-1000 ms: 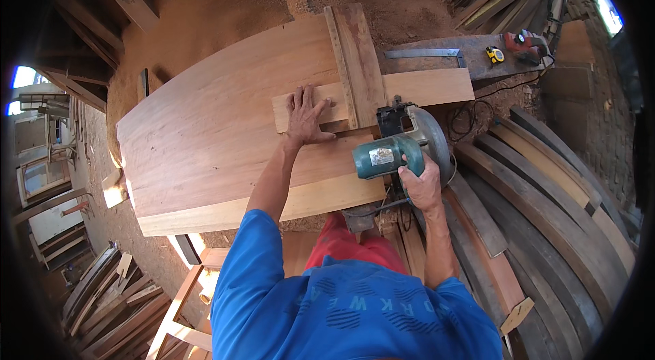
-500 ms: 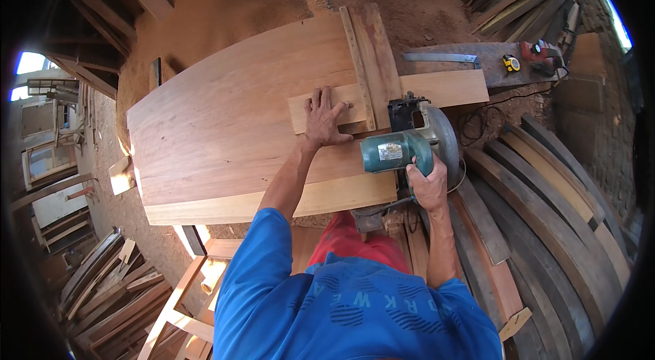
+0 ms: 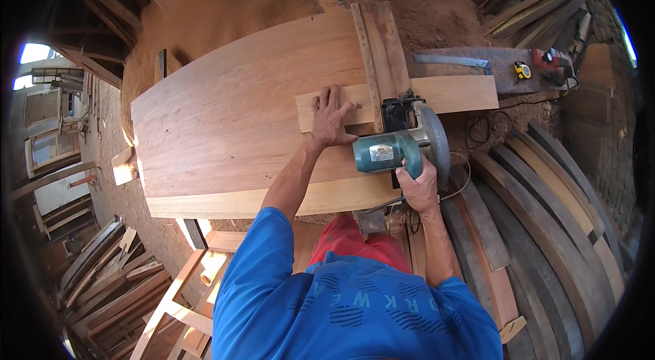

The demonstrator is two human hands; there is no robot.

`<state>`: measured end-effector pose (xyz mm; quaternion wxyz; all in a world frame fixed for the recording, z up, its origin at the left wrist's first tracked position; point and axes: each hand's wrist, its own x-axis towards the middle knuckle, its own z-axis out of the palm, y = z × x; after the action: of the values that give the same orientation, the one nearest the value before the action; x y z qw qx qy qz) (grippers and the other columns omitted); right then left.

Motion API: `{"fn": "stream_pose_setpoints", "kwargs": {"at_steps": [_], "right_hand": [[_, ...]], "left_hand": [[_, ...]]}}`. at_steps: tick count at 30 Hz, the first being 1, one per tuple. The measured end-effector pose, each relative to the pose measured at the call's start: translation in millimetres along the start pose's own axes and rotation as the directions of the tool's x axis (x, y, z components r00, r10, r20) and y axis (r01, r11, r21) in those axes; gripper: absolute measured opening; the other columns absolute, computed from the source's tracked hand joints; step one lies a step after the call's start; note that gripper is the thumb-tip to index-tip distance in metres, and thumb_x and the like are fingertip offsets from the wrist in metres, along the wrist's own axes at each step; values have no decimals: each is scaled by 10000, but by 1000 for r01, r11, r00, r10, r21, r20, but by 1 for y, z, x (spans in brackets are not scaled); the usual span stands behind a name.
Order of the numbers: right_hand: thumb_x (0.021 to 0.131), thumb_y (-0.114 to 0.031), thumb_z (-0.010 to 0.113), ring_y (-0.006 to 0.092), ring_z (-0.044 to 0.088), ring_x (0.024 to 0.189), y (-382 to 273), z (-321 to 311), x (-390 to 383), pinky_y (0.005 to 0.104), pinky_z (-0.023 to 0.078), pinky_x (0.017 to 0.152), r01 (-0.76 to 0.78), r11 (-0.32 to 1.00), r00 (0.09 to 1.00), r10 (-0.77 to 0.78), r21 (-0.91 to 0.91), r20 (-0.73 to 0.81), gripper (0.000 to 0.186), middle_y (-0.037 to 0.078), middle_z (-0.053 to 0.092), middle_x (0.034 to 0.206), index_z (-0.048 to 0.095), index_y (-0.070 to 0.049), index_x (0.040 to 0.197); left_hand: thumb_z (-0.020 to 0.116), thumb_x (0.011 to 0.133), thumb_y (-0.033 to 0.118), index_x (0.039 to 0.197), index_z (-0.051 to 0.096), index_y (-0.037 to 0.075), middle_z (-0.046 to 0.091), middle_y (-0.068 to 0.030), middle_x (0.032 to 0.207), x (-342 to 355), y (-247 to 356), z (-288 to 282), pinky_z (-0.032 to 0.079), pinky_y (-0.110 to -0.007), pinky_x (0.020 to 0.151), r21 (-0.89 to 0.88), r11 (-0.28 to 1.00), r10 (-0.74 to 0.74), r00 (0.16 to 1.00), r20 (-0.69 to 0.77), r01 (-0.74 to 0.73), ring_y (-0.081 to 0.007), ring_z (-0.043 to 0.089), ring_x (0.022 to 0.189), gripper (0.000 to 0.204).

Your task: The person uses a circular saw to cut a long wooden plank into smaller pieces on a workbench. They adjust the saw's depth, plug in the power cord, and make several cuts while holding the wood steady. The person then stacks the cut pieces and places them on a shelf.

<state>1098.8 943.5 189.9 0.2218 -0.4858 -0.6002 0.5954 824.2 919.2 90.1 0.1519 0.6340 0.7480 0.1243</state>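
My left hand lies flat with spread fingers on the left end of a light wooden board, pressing it against the large wooden panel beneath. A wide board with a narrow wooden strip along its left side meets this light board at a right angle. My right hand is wrapped round the rear handle of a green circular saw. The saw rests near the panel's right end, its base plate up against the light board's near edge. The blade is hidden under the grey guard.
On a dark plank at the far right lie a metal square, a yellow tape measure and a red power tool. A cable coils below. Stacked timber fills the right; a wooden frame stands lower left.
The circular saw has shifted left and slightly away from me, closer to the crossing boards, with my right hand on it. My left hand keeps its place on the light board.
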Motion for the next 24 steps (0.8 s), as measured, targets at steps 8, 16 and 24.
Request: {"fn": "stream_pose_setpoints", "kwargs": {"at_steps": [8,16,24], "right_hand": [[828,-75,676,121,543,734,-2,8,15,297,484,697,72,997,997,-72,-1,20,175,40,585,810,619,2,975],[833,-41,655,123,540,718,-10,12,23,299,480,677,61,998,998,-61,-3,10,154,40,581,794,618,2,976],[824,-30,655,128,537,678,-12,15,42,311,475,639,149,989,989,-149,-15,8,126,51,583,749,611,3,937]], "left_hand": [[848,579,553,1194,664,253,303,-253,1527,-2,-5,8,213,-623,1098,7,1000,7,999,-49,-7,-499,246,1409,708],[846,603,425,1235,632,251,292,-268,1529,0,-7,9,210,-635,1101,22,1000,9,1000,-5,-8,-517,241,1408,689],[837,591,396,1246,617,280,325,-271,1485,1,-7,6,241,-615,1082,58,998,38,999,13,-39,-511,269,1383,701]]}}
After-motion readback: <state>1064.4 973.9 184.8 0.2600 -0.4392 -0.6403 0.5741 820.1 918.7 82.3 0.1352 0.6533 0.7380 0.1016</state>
